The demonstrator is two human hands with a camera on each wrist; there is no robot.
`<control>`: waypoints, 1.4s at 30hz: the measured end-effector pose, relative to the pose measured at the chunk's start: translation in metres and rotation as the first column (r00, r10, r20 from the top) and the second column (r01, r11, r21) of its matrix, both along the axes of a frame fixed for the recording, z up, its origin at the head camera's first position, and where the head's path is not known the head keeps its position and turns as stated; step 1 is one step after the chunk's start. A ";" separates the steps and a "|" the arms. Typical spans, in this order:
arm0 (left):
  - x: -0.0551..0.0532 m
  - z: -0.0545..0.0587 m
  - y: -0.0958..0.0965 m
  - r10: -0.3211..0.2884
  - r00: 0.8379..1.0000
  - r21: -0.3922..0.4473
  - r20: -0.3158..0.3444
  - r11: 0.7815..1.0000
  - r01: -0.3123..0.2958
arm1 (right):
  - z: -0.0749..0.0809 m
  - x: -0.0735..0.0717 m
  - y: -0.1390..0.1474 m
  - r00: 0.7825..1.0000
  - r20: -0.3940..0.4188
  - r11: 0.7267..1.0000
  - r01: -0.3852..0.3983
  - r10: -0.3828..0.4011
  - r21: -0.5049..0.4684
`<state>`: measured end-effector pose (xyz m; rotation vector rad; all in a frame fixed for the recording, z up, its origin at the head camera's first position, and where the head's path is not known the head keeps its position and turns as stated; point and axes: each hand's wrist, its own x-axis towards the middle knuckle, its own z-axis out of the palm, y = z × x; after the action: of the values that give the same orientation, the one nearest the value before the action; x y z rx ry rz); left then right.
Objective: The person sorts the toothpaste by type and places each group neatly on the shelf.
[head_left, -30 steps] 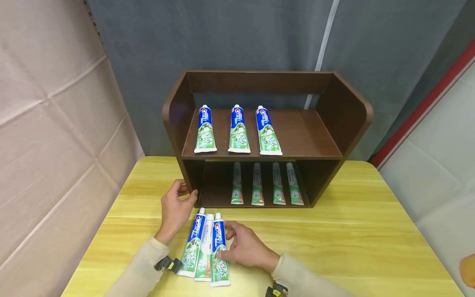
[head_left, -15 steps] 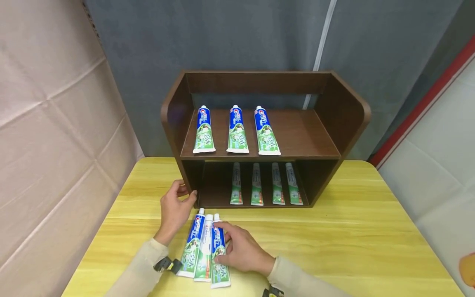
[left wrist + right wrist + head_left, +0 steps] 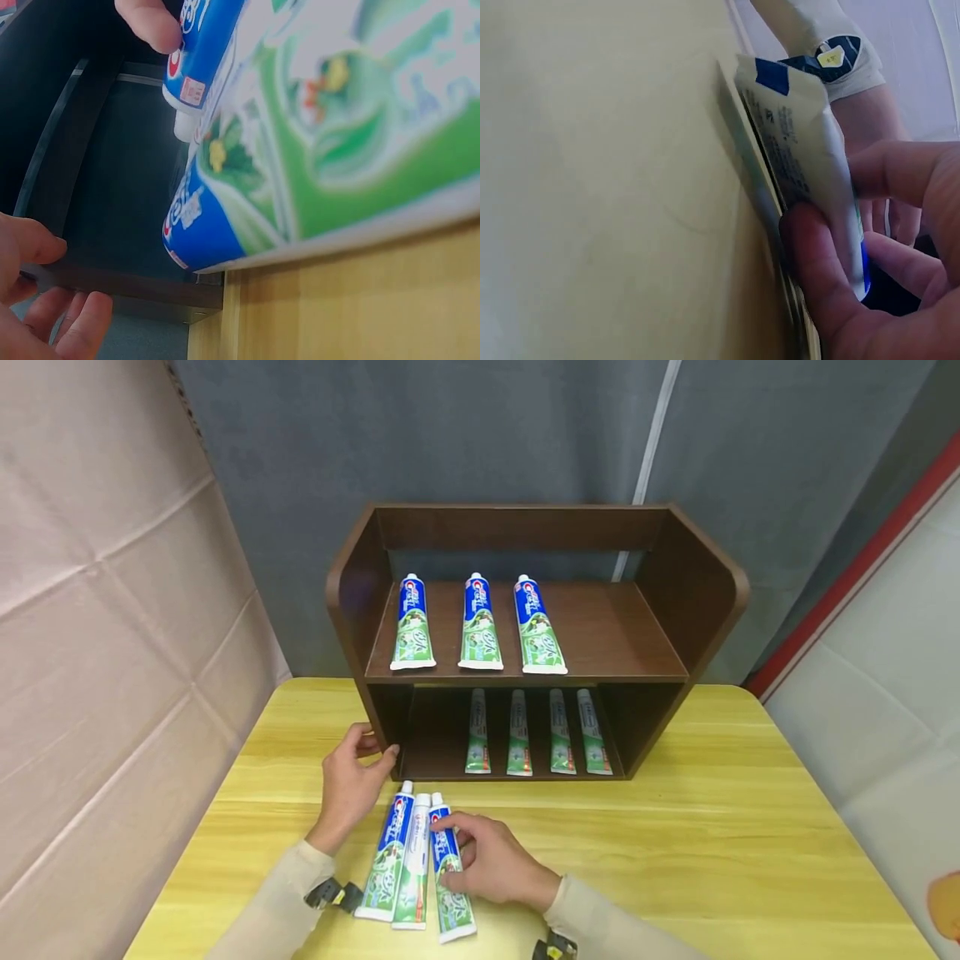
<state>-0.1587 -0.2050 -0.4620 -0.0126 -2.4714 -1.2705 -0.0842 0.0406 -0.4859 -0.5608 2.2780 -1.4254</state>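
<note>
A tabletop shelf [image 3: 600,618] of seven tubes [image 3: 480,625] is gripped by the left hand [image 3: 351,785], Crest toothpaste [image 3: 446,858] by the right hand [image 3: 495,864].

So the person is wearing long, pale beige sleeves, the left sleeve [image 3: 279,895] showing nearer the desk's [image 3: 750,860] left edge, the right sleeve [image 3: 611,922] showing farther from it. The cuffs are looking kinda wrinkly and are leaving the left hand [image 3: 356,777] and right hand [image 3: 498,864] bare. Both arms are sporting chunky black gadgets, a left wrist unit [image 3: 349,897] and right wrist unit [image 3: 557,948], each showing a bit of yellow.
</note>
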 end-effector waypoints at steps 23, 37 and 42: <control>-0.003 0.003 -0.006 -0.036 0.999 0.003 0.036 0.999 0.036 | 0.015 -0.002 0.030 0.992 0.116 0.988 0.062 -0.045 -0.144; -0.003 0.001 -0.010 -0.044 0.999 -0.018 0.018 0.999 0.044 | 0.031 -0.001 0.046 0.993 0.095 0.969 0.093 -0.073 -0.229; -0.005 0.001 -0.011 -0.047 0.999 -0.031 0.014 0.998 0.048 | 0.036 0.001 0.053 0.990 0.100 0.965 0.120 -0.099 -0.234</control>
<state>-0.1632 -0.2157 -0.4611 -0.0712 -2.5163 -1.2550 -0.0832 0.0937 -0.4495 -0.4379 2.1122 -1.7585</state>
